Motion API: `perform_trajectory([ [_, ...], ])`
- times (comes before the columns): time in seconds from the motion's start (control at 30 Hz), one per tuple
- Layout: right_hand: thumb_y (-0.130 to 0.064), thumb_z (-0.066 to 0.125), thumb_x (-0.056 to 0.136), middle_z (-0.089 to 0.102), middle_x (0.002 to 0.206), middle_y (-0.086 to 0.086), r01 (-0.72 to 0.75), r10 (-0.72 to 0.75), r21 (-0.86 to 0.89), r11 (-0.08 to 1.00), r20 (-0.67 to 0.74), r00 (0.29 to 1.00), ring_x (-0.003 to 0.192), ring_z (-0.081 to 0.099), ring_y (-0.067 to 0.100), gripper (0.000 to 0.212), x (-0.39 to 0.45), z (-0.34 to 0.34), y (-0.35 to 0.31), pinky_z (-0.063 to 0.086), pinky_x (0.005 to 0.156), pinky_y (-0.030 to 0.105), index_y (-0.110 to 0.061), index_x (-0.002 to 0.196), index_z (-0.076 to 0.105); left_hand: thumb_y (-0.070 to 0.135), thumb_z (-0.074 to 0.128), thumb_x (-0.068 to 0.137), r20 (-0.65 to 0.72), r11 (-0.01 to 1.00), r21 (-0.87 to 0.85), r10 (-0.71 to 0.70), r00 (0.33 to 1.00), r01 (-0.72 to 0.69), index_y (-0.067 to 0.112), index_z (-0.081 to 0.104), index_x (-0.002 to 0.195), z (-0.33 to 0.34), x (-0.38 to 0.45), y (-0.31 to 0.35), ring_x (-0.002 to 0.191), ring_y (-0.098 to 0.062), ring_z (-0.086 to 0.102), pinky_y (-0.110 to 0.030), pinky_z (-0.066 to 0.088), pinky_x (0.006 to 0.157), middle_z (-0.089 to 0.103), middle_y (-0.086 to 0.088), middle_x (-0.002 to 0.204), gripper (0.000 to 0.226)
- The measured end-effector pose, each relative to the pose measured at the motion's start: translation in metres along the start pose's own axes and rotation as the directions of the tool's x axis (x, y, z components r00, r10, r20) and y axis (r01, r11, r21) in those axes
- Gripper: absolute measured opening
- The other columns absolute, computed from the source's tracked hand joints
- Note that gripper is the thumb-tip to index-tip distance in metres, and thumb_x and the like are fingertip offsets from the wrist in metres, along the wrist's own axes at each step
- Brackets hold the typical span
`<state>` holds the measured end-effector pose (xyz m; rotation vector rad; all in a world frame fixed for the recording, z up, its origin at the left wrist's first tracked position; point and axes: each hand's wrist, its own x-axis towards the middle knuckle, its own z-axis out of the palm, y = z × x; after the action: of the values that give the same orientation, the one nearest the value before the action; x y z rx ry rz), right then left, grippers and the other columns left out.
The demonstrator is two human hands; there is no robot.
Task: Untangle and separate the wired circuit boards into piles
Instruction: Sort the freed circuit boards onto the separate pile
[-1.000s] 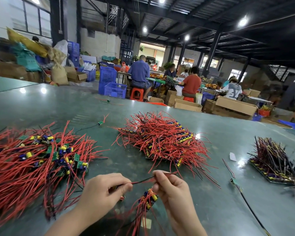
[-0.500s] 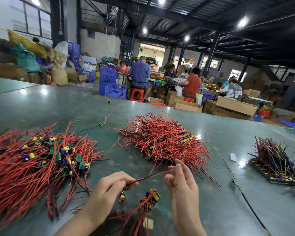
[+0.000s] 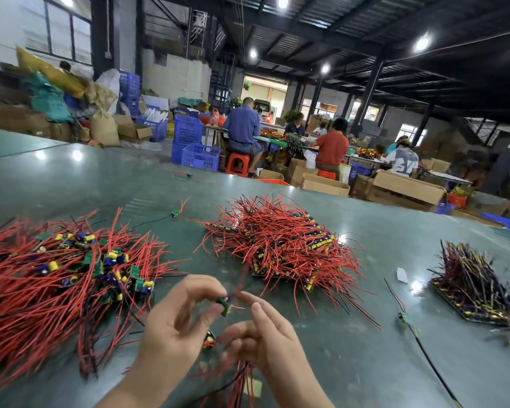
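Two hands meet above the green table: left hand pinches a small green circuit board at its fingertips; right hand, just beside, grips trailing red wires. Tangled heap lies left of the grip, sorted pile beyond it.

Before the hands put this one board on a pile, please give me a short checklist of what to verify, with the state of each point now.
1. Left hand pinches the small green board: ok.
2. Board's wires free of the bundle under the right hand: cannot tell, blurred.
3. Right hand grips the bundle: cannot tell.
4. Sorted red pile within view ahead: ok.
5. Tangled pile kept apart from it: ok.
6. Bare green table beside the hands: ok.
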<state>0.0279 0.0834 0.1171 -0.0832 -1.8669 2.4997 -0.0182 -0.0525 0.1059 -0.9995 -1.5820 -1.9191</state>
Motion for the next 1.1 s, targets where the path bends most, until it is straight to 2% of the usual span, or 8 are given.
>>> perform_trajectory([
  [0.13,-0.021,0.054,0.077,0.067,0.07,0.009,0.091,-0.091,0.085,0.992,-0.009,0.996,0.053,0.059,0.012,0.032,0.001,-0.001,0.001,0.047,0.051,0.019,-0.01,0.103,0.07,0.019,0.056,0.091,0.221,0.876,0.274,0.344,0.913,-0.396,0.025,0.059,0.081,0.01,-0.007,0.0,0.084,-0.01,0.061,-0.031,0.046,0.083,0.059,0.012,0.088,0.011],
  [0.23,-0.01,0.062,0.068,0.07,0.078,0.015,0.212,-0.202,0.191,0.958,-0.073,0.977,0.065,0.064,0.017,0.026,0.001,-0.009,-0.001,0.051,0.057,0.023,-0.008,0.091,0.075,0.024,0.049,0.095,0.218,0.804,0.385,0.397,0.892,-0.452,0.028,0.058,0.079,0.015,-0.011,-0.002,0.093,-0.008,0.059,-0.032,0.044,0.086,0.061,0.016,0.088,0.019],
  [0.4,-0.004,0.071,0.062,0.063,0.067,0.006,0.282,-0.267,0.083,0.956,-0.157,0.951,0.06,0.058,0.013,0.037,0.004,-0.009,0.003,0.05,0.059,0.022,-0.008,0.099,0.07,0.006,0.057,0.076,0.013,0.957,0.291,0.022,1.0,-0.025,0.029,0.063,0.08,0.015,-0.013,0.0,0.093,-0.011,0.061,-0.019,0.045,0.084,0.061,0.014,0.093,0.024],
  [0.6,0.006,0.065,0.081,0.074,0.075,0.005,0.245,-0.299,-0.231,0.942,-0.238,0.924,0.068,0.066,0.007,0.024,0.001,-0.01,0.002,0.048,0.061,0.015,-0.016,0.081,0.074,-0.013,0.052,0.085,0.057,0.859,-0.059,-0.506,0.861,0.509,0.018,0.077,0.08,0.017,-0.012,-0.003,0.085,-0.009,0.067,-0.012,0.049,0.072,0.071,-0.001,0.093,0.04],
  [0.7,0.006,0.062,0.083,0.074,0.075,0.002,0.249,-0.327,-0.307,0.919,-0.236,0.915,0.07,0.066,0.006,0.028,0.0,-0.008,0.001,0.048,0.064,0.015,-0.019,0.078,0.074,0.01,0.07,0.08,0.113,0.85,-0.077,-0.512,0.852,0.521,0.019,0.076,0.081,0.019,-0.012,-0.003,0.084,-0.009,0.067,-0.016,0.051,0.074,0.069,0.0,0.096,0.011],
  [0.87,0.005,0.063,0.082,0.074,0.078,-0.001,0.301,-0.383,-0.343,0.89,-0.204,0.901,0.072,0.067,0.004,0.023,-0.002,-0.006,-0.002,0.048,0.066,0.013,-0.015,0.079,0.074,0.005,0.074,0.065,0.033,0.837,-0.048,-0.544,0.838,0.545,0.018,0.078,0.078,0.016,-0.011,-0.006,0.074,-0.012,0.068,-0.021,0.055,0.071,0.072,-0.004,0.084,0.019],
  [1.0,0.004,0.069,0.078,0.073,0.074,0.0,0.319,-0.429,-0.434,0.843,-0.182,0.885,0.065,0.065,0.004,0.023,-0.002,-0.009,-0.003,0.047,0.062,0.014,-0.016,0.069,0.074,-0.009,0.067,0.074,0.077,0.731,-0.214,-0.649,0.757,0.648,0.008,0.068,0.099,0.016,-0.009,-0.005,0.075,-0.013,0.067,-0.022,0.056,0.066,0.072,-0.009,0.082,0.03],
  [1.1,0.005,0.068,0.078,0.071,0.073,0.002,0.311,-0.411,-0.441,0.842,-0.151,0.899,0.066,0.064,0.009,0.027,-0.002,-0.008,-0.001,0.05,0.062,0.021,-0.021,0.073,0.074,0.011,0.066,0.069,0.247,0.569,-0.303,-0.728,0.639,0.765,0.002,0.072,0.09,0.018,-0.006,-0.001,0.075,-0.02,0.069,-0.026,0.058,0.068,0.072,-0.017,0.085,0.023],
])
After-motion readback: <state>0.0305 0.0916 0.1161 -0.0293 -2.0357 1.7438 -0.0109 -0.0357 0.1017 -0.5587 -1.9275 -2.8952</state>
